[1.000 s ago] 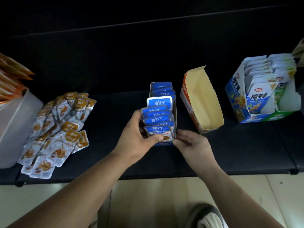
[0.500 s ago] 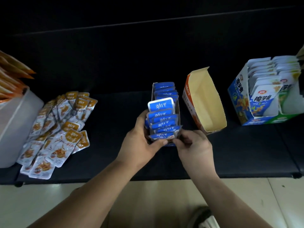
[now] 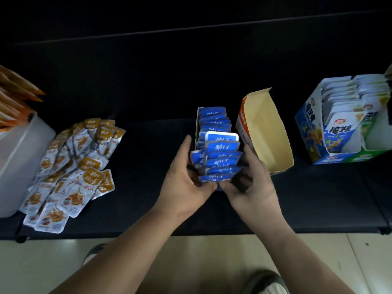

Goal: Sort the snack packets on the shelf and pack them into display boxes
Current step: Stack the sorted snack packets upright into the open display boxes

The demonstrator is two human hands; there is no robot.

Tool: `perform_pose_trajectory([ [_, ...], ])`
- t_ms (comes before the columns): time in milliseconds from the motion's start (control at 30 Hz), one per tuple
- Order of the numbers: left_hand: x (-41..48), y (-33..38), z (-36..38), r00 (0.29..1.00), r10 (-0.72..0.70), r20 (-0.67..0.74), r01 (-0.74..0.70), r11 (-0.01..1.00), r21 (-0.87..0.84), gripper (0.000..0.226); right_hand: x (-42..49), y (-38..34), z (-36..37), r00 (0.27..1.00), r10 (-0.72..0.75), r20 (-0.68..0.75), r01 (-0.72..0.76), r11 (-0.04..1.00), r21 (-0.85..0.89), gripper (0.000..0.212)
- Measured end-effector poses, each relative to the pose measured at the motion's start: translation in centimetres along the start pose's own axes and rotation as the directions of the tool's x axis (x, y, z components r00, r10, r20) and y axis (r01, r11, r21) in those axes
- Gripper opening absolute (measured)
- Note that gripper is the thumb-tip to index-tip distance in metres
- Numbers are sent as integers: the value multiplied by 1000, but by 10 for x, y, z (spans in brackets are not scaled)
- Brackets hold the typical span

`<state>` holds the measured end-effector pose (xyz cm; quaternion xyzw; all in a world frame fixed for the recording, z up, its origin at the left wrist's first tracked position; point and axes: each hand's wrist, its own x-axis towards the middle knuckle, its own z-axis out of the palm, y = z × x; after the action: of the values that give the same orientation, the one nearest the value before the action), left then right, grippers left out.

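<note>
Both forearms are held stretched forward and converging. The left hand (image 3: 186, 183) and the right hand (image 3: 252, 187) are curled from either side round the blue packets (image 3: 220, 158), the thumbs set almost together at the near end.

Loose packets (image 3: 72, 166) left, empty box (image 3: 265, 132) right of filled box (image 3: 214, 143).

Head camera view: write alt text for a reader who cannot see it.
A person's left hand and right hand grip the front of a row of blue packets standing in a narrow display box on a dark shelf. An empty orange box stands open to its right; loose orange packets lie heaped at the left.
</note>
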<state>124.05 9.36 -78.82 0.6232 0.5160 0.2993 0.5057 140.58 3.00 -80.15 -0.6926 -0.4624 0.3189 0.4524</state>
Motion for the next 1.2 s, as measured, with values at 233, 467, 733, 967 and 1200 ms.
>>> perform_pose_trajectory([
  [233,-13,-1,2,994,93,-49,-95,995,-36,66,6,-21,-3,977,-64,204,22,979,203,115],
  [467,-19,-23,13,972,218,-89,-202,967,158,87,1,-18,-2,955,-219,198,230,973,-34,112],
  [733,-23,-17,5,967,230,-109,-229,973,29,75,7,-13,-5,928,-312,202,352,912,-209,109],
  [967,-17,-26,2,956,272,-112,-258,958,126,32,4,0,-2,911,-380,160,407,892,-199,90],
  [1200,-16,-17,-7,963,263,-66,-254,961,113,28,5,4,-4,905,-403,135,424,875,-234,86],
])
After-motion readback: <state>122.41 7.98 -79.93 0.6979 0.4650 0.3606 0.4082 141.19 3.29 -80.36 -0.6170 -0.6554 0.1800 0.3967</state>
